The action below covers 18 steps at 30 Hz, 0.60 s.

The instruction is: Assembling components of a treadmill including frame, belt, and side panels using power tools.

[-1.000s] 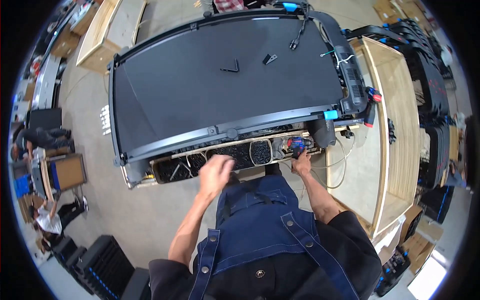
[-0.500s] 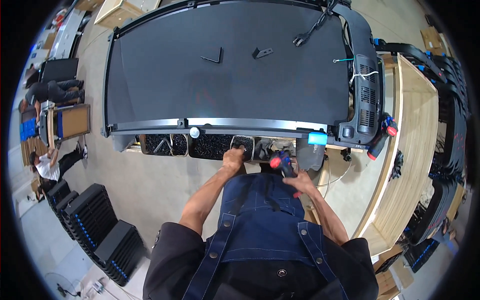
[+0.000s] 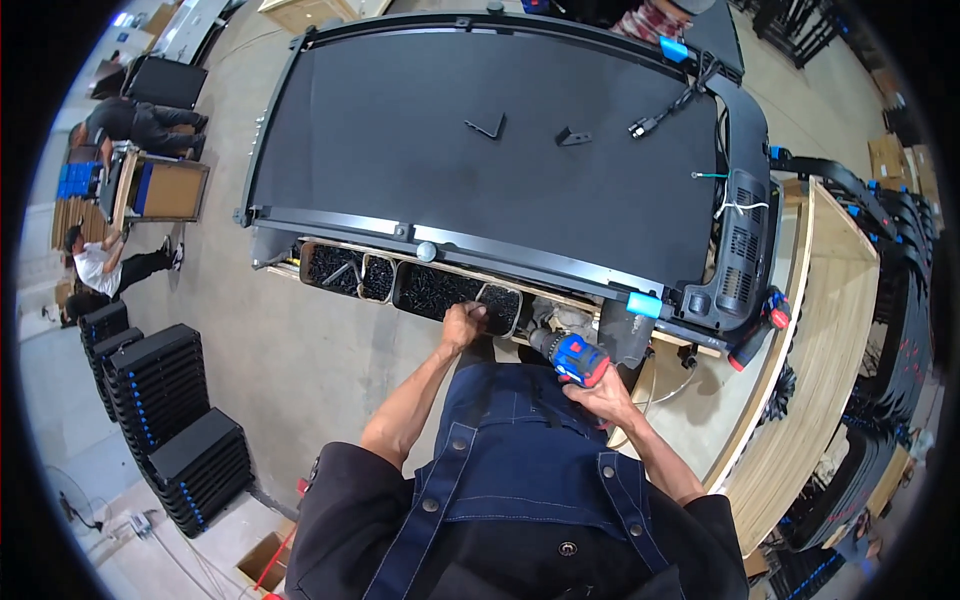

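My left hand (image 3: 464, 327) is at the near edge of a row of parts bins, its fingers curled together. Whatever those fingers hold is too small to make out. Beside them are a small bin of black screws (image 3: 503, 303) and a larger bin of dark small hardware (image 3: 425, 288). My right hand (image 3: 603, 397) grips a red and blue cordless drill (image 3: 580, 360), its chuck pointing up and left toward the bins. Beyond the bins lies a treadmill (image 3: 500, 190) with a black belt. Two black angle brackets, one bent wide (image 3: 487, 125) and one smaller (image 3: 573, 137), rest on the belt.
A second power tool (image 3: 762, 325) hangs by the treadmill's motor cover (image 3: 738, 240). A long wooden crate (image 3: 815, 380) stands at right. Stacked black parts (image 3: 155, 390) are on the floor at left. Other people work at far left, and one leans in at the far edge (image 3: 650, 20).
My left hand has drawn back from the small bin to its near edge. The drill has turned in my right hand. My view has shifted, and a person now appears across the treadmill.
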Available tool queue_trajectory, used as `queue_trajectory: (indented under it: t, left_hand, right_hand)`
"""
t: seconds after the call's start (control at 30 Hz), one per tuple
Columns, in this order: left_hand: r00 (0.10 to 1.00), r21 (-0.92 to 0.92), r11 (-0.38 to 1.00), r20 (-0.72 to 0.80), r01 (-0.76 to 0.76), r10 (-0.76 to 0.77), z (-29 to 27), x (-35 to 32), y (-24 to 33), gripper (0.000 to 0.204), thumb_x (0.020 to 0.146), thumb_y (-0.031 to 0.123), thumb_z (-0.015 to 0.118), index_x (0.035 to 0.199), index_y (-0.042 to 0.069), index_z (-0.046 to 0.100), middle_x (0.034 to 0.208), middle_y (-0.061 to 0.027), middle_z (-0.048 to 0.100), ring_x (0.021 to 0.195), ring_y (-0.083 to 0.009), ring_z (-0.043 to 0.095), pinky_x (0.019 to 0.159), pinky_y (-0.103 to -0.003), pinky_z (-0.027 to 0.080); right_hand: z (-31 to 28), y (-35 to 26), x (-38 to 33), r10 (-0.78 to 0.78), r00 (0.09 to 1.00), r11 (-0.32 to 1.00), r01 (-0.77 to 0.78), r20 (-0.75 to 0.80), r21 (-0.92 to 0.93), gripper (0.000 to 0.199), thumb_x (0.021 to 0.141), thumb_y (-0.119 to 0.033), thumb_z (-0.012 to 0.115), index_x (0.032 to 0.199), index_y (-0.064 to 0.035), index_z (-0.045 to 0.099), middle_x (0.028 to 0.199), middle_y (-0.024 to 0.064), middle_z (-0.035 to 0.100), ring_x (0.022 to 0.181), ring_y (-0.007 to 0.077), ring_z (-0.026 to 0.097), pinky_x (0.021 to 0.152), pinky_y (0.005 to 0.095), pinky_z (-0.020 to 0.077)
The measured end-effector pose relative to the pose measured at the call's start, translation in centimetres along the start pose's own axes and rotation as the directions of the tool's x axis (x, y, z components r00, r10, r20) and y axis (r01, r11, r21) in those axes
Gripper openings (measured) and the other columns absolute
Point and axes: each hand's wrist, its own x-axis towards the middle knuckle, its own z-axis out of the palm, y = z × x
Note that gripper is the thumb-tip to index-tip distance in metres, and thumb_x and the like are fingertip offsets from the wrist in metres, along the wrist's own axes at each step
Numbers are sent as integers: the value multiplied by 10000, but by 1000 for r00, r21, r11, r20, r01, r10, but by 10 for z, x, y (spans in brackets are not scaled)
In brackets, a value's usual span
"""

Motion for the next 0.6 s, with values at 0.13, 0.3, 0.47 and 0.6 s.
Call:
queue_trajectory:
  t: [0.13,0.3,0.47,0.6]
  left_hand:
    - [975,160,965,-50,-206,216,-18,2,-35,237,929,100,662,1138,-8,689,902,-136,753,732,-208,724,641,-353,580]
    - [991,-242,970,136,26,7,-26,-20,17,291,933,116,711,1170,-40,647,960,-158,739,792,-192,723,705,-309,603]
    - [862,-789,537,464,298,205,-56,-82,74,286,951,144,709,1177,-23,653,981,-117,716,835,-193,716,748,-276,621]
    - [793,-835,440,499,331,351,-64,-104,102,267,949,161,705,1162,3,674,940,-94,697,823,-188,687,735,-274,604]
  right_hand:
    - [3,-21,-6,-191,982,982,191,7,-12,348,735,-121,753,1042,4,647,853,88,680,787,185,634,796,355,534]
    - [-5,-48,-11,-186,982,976,179,-43,-121,317,733,-95,757,1024,-8,668,859,88,692,800,172,654,793,327,531]
    - [-1,-81,-11,-217,975,976,217,-41,-5,338,739,-82,783,1054,-19,679,891,66,723,819,154,678,817,316,541]
    - [2,-97,-10,-170,985,973,165,17,160,399,738,-50,810,1115,-15,683,1001,61,766,936,130,710,905,315,556]
